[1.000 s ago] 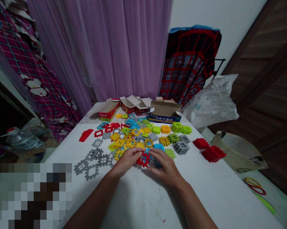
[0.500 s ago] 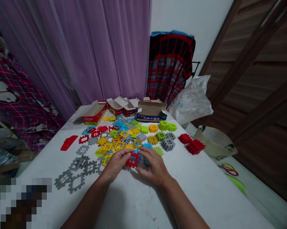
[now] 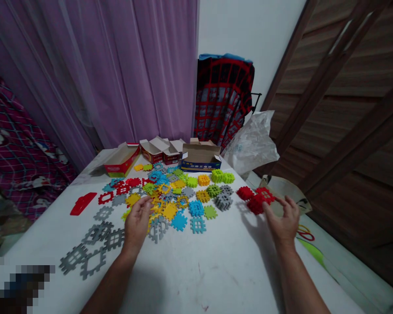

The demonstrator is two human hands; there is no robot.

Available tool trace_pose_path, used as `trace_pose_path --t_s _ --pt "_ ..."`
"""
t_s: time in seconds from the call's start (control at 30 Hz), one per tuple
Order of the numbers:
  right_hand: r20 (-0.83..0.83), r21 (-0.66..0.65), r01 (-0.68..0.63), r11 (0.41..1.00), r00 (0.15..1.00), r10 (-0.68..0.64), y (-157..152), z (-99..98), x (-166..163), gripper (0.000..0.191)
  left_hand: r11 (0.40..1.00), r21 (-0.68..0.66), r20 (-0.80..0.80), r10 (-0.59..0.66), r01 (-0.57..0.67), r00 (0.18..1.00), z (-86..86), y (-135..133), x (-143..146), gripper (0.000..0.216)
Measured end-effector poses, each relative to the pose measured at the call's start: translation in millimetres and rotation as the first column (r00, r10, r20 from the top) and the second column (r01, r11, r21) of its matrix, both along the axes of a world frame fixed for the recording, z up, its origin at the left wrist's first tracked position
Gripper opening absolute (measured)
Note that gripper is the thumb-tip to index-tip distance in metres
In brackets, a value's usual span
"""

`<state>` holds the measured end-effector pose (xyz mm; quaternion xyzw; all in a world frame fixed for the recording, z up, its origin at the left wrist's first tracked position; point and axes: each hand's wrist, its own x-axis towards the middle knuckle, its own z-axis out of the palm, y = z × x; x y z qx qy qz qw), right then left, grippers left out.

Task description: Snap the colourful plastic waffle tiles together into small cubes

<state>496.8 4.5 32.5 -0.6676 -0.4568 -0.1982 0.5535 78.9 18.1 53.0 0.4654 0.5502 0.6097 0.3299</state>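
Note:
My right hand (image 3: 284,222) is over the table's right edge. Its thumb and fingers grip a red windowed interlocking building piece (image 3: 265,195), held at a red stack of pieces (image 3: 255,204). Another red stack (image 3: 245,192) stands just left of it. My left hand (image 3: 137,224) hovers at the near left side of the loose pile, fingers loosely bent and apart, with nothing visible in them. Close to it lie yellow pieces (image 3: 169,211), grey pieces (image 3: 158,227) and a blue gear-edged piece (image 3: 179,221).
Sorted stacks in green (image 3: 217,175), orange (image 3: 203,180) and grey (image 3: 223,201) line the right side. Open cardboard boxes, including a blue one (image 3: 201,165), stand at the back. A red plastic part (image 3: 83,203) lies left. A cloth bag (image 3: 284,187) is beyond the right edge.
My hands have parted. The right one has carried the red windowed piece from the middle to the red stacks; the left has moved slightly left. The view has turned a little.

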Motion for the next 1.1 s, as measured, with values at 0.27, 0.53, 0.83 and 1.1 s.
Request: trace_pose_path --t_s 0.27,0.53,0.83,1.1 --pt "0.014 -0.102 0.061 0.993 0.998 -0.06 7.8 -36.2 32.6 0.058 0.98 0.156 -0.206 0.158 -0.127 0.966 -17.0 -2.1 0.1 0.039" --pt "0.025 -0.129 0.074 0.989 0.997 -0.072 10.2 -42.7 38.6 0.056 0.981 0.164 -0.276 0.149 -0.107 0.949 -28.1 -2.6 -3.0 0.042" --pt "0.001 -0.142 0.031 0.989 1.0 -0.031 11.2 -47.0 41.8 0.055 0.985 0.135 -0.223 0.132 -0.103 0.966 -27.9 -1.0 -1.8 0.044" --pt "-0.051 -0.183 -0.008 0.983 0.999 -0.002 11.5 -48.4 43.6 0.061 0.984 0.146 -0.217 0.134 -0.103 0.967 -25.7 -0.4 -2.3 0.041"
